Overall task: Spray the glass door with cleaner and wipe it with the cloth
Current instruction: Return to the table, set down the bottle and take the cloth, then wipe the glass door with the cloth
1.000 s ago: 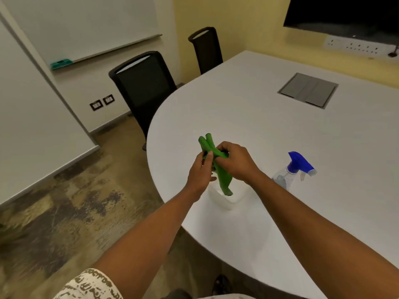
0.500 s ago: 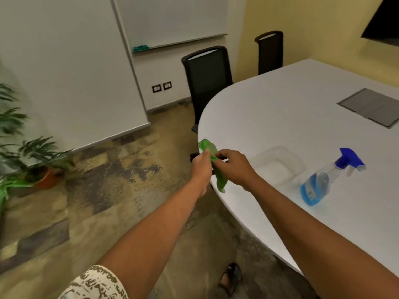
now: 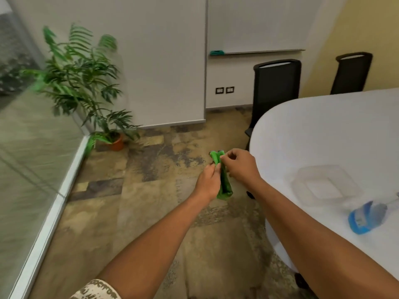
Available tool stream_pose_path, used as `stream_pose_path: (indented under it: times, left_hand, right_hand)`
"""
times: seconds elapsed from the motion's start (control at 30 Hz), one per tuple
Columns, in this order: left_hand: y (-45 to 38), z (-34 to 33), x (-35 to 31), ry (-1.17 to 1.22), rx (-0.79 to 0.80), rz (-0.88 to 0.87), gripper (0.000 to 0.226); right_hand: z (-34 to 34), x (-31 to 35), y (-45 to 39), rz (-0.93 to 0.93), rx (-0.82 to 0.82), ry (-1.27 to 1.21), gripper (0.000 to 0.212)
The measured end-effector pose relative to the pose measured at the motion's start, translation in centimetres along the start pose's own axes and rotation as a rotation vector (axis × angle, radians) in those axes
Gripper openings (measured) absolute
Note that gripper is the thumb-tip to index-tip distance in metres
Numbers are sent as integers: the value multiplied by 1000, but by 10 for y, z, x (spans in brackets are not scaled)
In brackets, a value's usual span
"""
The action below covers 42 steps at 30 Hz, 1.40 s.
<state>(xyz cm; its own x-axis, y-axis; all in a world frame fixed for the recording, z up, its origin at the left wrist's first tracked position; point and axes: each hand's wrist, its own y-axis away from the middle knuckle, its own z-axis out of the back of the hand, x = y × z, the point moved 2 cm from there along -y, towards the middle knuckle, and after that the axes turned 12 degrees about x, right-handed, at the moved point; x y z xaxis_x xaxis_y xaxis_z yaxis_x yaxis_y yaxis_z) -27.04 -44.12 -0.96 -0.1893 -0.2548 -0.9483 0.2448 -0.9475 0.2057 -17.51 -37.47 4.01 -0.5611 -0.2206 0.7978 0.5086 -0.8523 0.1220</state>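
Cloth (image 3: 224,182) is bright green, same as the plant (image 3: 79,83), which sits in an orange-brown pot (image 3: 116,143). Bench (image 3: 323,137) is plain white, chairs (image 3: 276,87) black. Bottle (image 3: 364,216) holds blue liquid. Carpet (image 3: 151,190) is mottled tan with dark patches. Sleeve (image 3: 97,290) is cream with dark print. Right wall (image 3: 356,29) yellow.

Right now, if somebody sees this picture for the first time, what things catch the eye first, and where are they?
The bright green cloth stands out first, held between the left hand and the right hand over the floor in the middle. Next comes the potted plant in the corner at the left, beside the glass wall. On the white table at the right lies a spray bottle with blue liquid.
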Motion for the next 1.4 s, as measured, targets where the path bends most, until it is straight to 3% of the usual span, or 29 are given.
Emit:
stream_pose_path:
  times: [0.17, 0.3, 0.47, 0.7, 0.87, 1.0, 1.2, 1.4]
  left_hand:
    - [37, 13, 10, -4, -115, -21, 28]
    - [79, 14, 25, 78, -251, 10, 22]
    - [136, 14, 40, 134, -454, 33, 25]
    - [232, 14, 60, 165, -598, 116, 29]
    - [320, 31, 72, 172, -759, 118, 25]
    - [392, 43, 82, 214, -847, 91, 24]
    - [519, 43, 100, 289, -997, 112, 19]
    - [657, 37, 135, 385, -1152, 167, 27]
  right_hand:
    - [-23, 19, 16, 83, 134, -46, 21]
    - [-43, 29, 37, 143, 372, -7, 32]
    - [-64, 35, 80, 148, 676, -154, 21]
    - [-102, 36, 123, 334, 803, -139, 12]
    - [-142, 50, 167, 457, 1136, -157, 52]
    - [-179, 65, 225, 405, 1467, -166, 42]
    - [-239, 92, 326, 435, 1513, -123, 26]
    - [-290, 120, 453, 511, 1609, -105, 30]
